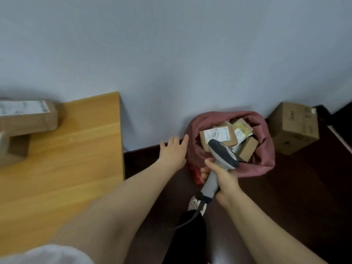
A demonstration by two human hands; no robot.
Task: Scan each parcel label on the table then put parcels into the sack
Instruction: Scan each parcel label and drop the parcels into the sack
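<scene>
Dark floor (285,187) beside wooden worktop (76,168), pale wall (171,54) behind. Pink sack (266,143) is standing open on the floor, holding at least four cardboard parcels (219,138). Left hand (172,151) is reaching out, fingers (182,141) spread and holding nothing, just beside the sack's left rim. Right hand (224,180) is gripping the handle of one grey scanner (222,153), its head over the sack mouth. Two more parcels (28,117) are lying at the worktop's far left. One larger box (293,128) is sitting on the floor right of the sack.
</scene>
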